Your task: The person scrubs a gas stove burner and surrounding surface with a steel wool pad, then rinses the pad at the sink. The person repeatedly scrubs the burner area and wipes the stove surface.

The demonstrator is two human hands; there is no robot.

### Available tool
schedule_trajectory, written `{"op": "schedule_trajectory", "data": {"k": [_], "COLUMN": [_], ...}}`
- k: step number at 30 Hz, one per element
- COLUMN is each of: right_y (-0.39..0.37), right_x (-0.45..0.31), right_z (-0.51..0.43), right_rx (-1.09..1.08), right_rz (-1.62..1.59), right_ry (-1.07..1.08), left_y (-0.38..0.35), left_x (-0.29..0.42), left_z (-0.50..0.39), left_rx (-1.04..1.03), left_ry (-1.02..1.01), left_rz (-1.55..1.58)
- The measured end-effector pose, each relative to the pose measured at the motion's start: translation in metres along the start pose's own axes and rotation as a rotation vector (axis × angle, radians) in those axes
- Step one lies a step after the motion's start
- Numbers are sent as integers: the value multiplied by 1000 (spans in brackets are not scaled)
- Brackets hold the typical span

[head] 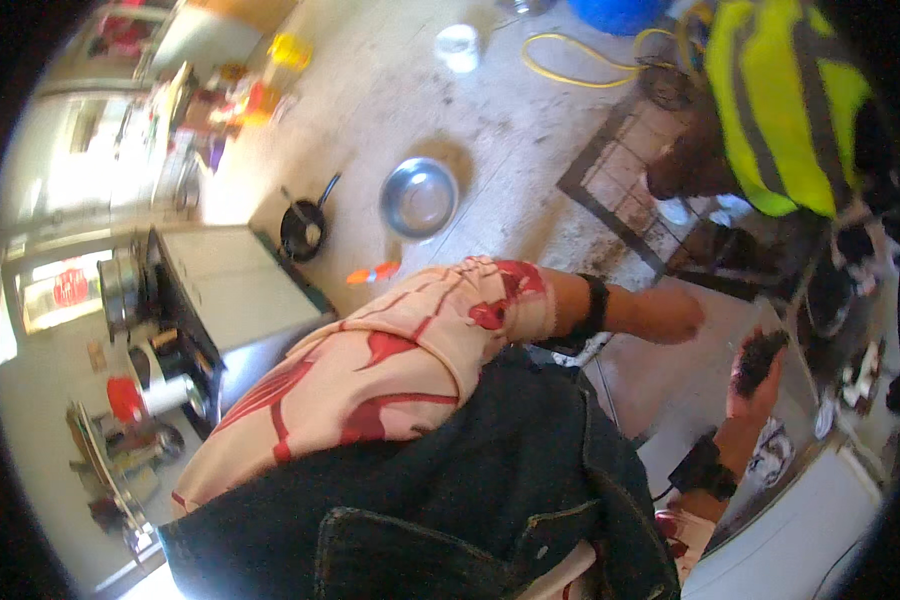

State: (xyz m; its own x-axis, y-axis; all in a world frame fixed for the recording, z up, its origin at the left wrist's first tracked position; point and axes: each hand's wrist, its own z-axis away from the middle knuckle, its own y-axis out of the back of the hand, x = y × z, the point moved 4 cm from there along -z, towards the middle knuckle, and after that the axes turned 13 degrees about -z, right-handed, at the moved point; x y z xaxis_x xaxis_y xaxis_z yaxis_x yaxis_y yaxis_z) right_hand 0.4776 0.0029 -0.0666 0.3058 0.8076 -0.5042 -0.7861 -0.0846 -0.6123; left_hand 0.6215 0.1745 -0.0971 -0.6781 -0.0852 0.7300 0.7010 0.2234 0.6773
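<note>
My left hand (pixel 669 316) reaches out from a cream and red patterned sleeve, with a black band on the wrist. It is blurred, and its fingers are hidden or too smeared to make out. Lower down, my right hand (pixel 757 375) is raised above the grey floor slab, a black strap around its wrist. A dark patch (pixel 759 360) covers its palm side; whether this is a held thing or dirt, I cannot tell. Ahead of both hands lies a recessed tiled floor area (pixel 626 176) with a dark border.
A person in a yellow reflective vest (pixel 776 105) bends over the tiled area. On the floor are a steel bowl (pixel 420 199), a black pan (pixel 304 227), a white container (pixel 457 46), a yellow hose (pixel 570 73) and a blue tub (pixel 619 13). A stove (pixel 229 281) stands at left.
</note>
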Motion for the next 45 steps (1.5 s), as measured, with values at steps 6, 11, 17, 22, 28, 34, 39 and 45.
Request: {"op": "schedule_trajectory", "data": {"k": [6, 11, 17, 22, 28, 34, 39, 45], "right_y": [-130, -214, -293, -344, -371, -429, -498, -584], "right_x": [156, 299, 449, 553, 631, 658, 653, 630], "right_z": [-25, -44, -38, -25, -31, -93, -174, -250], "right_rx": [-240, -392, -549, -621, -660, -643, -649, -686], "right_rz": [307, 502, 887, 947, 977, 886, 910, 867], "right_ry": [-436, -723, -1075, -1079, -1203, -1194, -1154, -1111], "left_y": [77, 118, 147, 146, 143, 198, 252, 301], "left_x": [-138, -206, -225, -244, -290, -348, -401, -451], "left_z": [202, 343, 472, 535, 558, 515, 464, 399], "left_rx": [179, 320, 616, 882, 916, 954, 1059, 982], "left_ry": [573, 886, 1496, 1637, 1734, 1678, 1705, 1548], "left_rz": [40, -58, 306, 607, 750, 836, 868, 952]}}
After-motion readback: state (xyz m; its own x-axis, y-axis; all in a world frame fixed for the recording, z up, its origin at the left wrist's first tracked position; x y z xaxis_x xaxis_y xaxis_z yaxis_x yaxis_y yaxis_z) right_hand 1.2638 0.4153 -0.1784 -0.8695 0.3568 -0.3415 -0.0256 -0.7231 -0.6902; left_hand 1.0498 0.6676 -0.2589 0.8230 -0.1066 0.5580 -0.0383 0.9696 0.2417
